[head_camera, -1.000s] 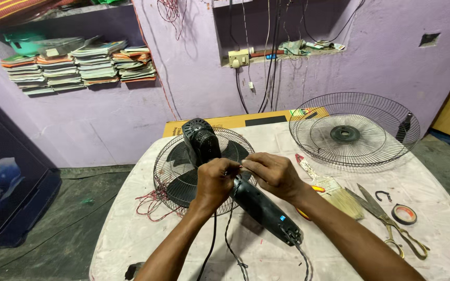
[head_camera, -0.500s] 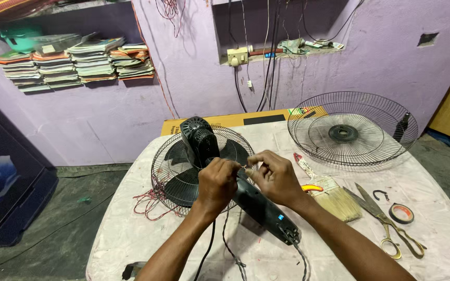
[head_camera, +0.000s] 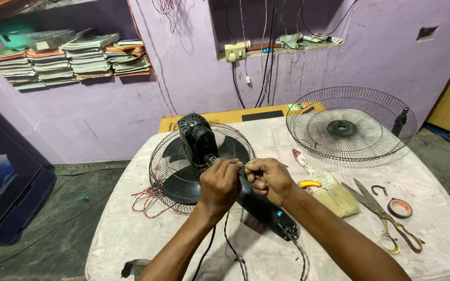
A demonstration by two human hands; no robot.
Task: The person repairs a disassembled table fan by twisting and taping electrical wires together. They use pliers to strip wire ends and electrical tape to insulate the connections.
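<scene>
A black table fan lies face down on a white cloth-covered table (head_camera: 131, 234), its motor housing (head_camera: 196, 136) pointing up from the rear wire guard (head_camera: 167, 171). Its black neck and base (head_camera: 266, 211) stretch toward me. My left hand (head_camera: 219, 186) and my right hand (head_camera: 267, 179) meet just above the neck, fingertips pinched together on thin wires. The wire ends between the fingers are too small to make out. Red wires (head_camera: 149, 200) trail out on the left side of the guard.
A loose front wire guard (head_camera: 350, 125) rests at the back right. A paint brush (head_camera: 329, 190), scissors (head_camera: 386, 216), a tape roll (head_camera: 399, 208) and a small hook (head_camera: 378, 190) lie to the right. A black cord (head_camera: 235, 255) runs toward me. Stacked papers (head_camera: 69, 60) fill a wall shelf.
Both hands stay pinched at the same spot on the fan's neck, with only small finger movements. The view has shifted slightly.
</scene>
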